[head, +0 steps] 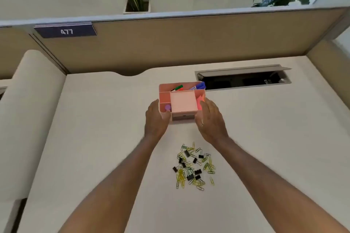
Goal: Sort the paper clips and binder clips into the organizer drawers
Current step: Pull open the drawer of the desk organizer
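While the paper clips (pixel 206 166) and black binder clips (pixel 190 177) lie mixed in one loose heap on the counter (pixel 265 138), nearer the person than anything else, none has yet been sorted. Just beyond the heap stands the pink organizer (pixel 182 100), its top tray split into compartments, with a drawer front showing as a darker strip low on the near face.

The left hand (pixel 156 121) grasps the organizer's near left corner, thumb hooked over the rim beside a small purple thing (pixel 167 107). The right hand (pixel 210 121) lies against the right wall with fingers fairly straight; whether they curl round the edge I cannot tell. Markers (pixel 197 86) stand in the back compartment, and orange notes (pixel 199 101) sit in the right one.

Behind the organizer a cable hatch (pixel 244 79) gapes in the counter, before a beige partition (pixel 189 43).

The likely step is drawing the organizer closer or opening a drawer. Pulled unevenly, the light box could tip and spill its markers, or slide into the heap and scatter clips. The tangled clips may also lift in clumps, so the two kinds could land in one drawer.
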Action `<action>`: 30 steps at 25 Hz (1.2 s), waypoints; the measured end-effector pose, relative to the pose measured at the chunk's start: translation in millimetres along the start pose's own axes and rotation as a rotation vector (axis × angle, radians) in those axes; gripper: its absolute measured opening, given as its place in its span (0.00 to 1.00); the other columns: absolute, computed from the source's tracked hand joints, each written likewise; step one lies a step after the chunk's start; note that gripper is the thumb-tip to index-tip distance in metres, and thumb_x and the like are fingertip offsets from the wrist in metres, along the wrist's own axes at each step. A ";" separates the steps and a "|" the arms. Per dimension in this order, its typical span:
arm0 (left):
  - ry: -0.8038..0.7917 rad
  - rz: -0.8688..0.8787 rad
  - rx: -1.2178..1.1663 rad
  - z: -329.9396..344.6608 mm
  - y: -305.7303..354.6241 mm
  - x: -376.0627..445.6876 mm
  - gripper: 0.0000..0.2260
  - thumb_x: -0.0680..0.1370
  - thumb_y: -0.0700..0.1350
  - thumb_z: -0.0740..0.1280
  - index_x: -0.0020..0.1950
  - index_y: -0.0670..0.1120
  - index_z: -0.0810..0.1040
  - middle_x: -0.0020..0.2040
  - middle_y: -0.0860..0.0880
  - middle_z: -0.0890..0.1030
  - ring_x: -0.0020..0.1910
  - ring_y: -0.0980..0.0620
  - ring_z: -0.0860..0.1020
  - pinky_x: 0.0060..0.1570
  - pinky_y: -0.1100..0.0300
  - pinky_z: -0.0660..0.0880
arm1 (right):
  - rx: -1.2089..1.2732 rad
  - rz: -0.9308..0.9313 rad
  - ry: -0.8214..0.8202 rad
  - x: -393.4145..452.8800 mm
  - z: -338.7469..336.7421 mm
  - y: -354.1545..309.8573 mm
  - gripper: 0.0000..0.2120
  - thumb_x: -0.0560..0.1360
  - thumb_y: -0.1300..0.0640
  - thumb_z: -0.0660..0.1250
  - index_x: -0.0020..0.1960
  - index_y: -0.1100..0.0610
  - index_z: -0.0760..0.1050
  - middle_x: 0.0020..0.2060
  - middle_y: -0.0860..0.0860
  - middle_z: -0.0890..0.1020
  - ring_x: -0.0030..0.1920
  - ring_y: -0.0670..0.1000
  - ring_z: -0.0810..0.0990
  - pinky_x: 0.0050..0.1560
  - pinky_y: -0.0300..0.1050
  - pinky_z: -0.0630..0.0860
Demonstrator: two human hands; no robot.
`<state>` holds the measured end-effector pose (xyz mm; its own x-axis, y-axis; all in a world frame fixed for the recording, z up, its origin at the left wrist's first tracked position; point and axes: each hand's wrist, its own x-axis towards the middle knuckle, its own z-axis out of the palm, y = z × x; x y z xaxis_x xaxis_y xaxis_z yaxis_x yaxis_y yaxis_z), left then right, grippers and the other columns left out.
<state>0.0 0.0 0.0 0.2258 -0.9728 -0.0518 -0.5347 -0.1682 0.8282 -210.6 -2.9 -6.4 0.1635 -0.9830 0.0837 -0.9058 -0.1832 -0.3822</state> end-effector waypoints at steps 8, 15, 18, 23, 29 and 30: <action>0.022 -0.299 -0.416 14.8 -8.1 3.5 0.18 0.80 0.51 0.68 0.70 0.53 0.72 0.64 0.55 0.76 0.62 0.54 0.75 0.46 0.67 0.72 | 0.129 0.027 0.064 -4.8 21.8 9.2 0.21 0.81 0.56 0.64 0.73 0.57 0.68 0.77 0.57 0.66 0.78 0.57 0.63 0.73 0.53 0.70; 0.018 -0.379 -0.514 23.0 -14.9 4.1 0.19 0.80 0.52 0.69 0.70 0.56 0.70 0.62 0.58 0.76 0.62 0.57 0.74 0.51 0.64 0.73 | 0.264 0.108 0.066 -9.8 30.8 8.2 0.22 0.82 0.57 0.63 0.75 0.54 0.66 0.81 0.51 0.59 0.80 0.53 0.59 0.73 0.51 0.70; 0.024 -0.391 -0.508 24.9 -15.5 4.2 0.20 0.80 0.52 0.69 0.71 0.56 0.69 0.63 0.57 0.76 0.62 0.57 0.73 0.50 0.65 0.73 | 0.454 0.243 0.165 -16.1 30.6 -2.9 0.23 0.81 0.58 0.63 0.75 0.49 0.65 0.79 0.46 0.61 0.77 0.48 0.61 0.66 0.33 0.67; 0.035 -0.386 -0.503 27.9 -16.1 4.2 0.20 0.80 0.51 0.69 0.71 0.56 0.69 0.64 0.57 0.75 0.62 0.57 0.73 0.48 0.68 0.72 | 1.372 0.962 0.098 -21.7 42.6 -39.7 0.13 0.80 0.59 0.65 0.64 0.54 0.72 0.63 0.54 0.78 0.59 0.49 0.80 0.53 0.41 0.76; 0.060 -0.386 -0.500 30.0 -17.1 4.0 0.21 0.80 0.50 0.69 0.72 0.54 0.69 0.64 0.56 0.76 0.62 0.58 0.74 0.54 0.63 0.74 | 1.907 1.152 -0.120 5.0 39.2 -58.7 0.09 0.79 0.59 0.67 0.59 0.58 0.77 0.59 0.53 0.82 0.56 0.52 0.82 0.62 0.49 0.76; 0.061 -0.382 -0.505 30.5 -17.1 3.9 0.21 0.80 0.50 0.69 0.71 0.55 0.69 0.63 0.57 0.76 0.61 0.58 0.74 0.53 0.64 0.73 | 1.914 1.155 -0.115 8.1 37.7 -60.5 0.09 0.79 0.59 0.67 0.59 0.58 0.77 0.57 0.53 0.82 0.55 0.52 0.83 0.59 0.48 0.77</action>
<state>-14.8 -5.8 -31.4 0.3786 -0.8458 -0.3760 0.0392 -0.3911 0.9195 -139.8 -0.3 -17.4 0.0847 -0.6266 -0.7747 0.7251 0.5720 -0.3834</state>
